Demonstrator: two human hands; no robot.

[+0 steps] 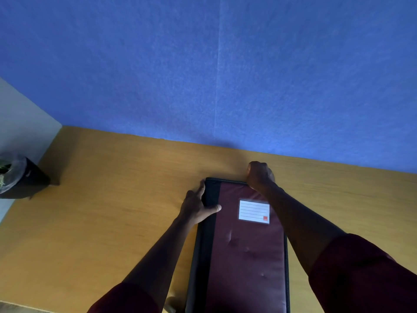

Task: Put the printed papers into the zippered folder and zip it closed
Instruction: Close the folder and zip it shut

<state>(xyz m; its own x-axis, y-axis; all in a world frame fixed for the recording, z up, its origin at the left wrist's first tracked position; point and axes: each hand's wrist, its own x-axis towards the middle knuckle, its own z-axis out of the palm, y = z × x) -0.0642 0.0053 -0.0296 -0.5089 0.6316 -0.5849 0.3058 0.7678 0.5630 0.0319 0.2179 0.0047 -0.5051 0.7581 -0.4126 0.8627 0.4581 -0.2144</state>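
Wooden desk [112, 199] fills lower frame, blue wall behind. Maroon zippered folder [246, 249] lies flat, lower centre, cover closed; no papers visible, presumably inside. Left hand [198, 206] braces folder's upper-left edge, fingers straight, thumb on cover. Right hand [259, 175] fisted at upper-right corner, likely pinching zip pull; pull itself hidden. Judgement: zipping underway, nearly done. Dark plant pot [20, 179] at left edge.

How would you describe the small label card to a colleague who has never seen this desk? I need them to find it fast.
Start at the wooden desk under the blue wall, where a maroon zippered folder lies flat between the person's forearms. On its cover, near the far end just below the right hand, sits the label card. It is the only white patch there: ruled lines, a clear sleeve, a small red square in one corner.
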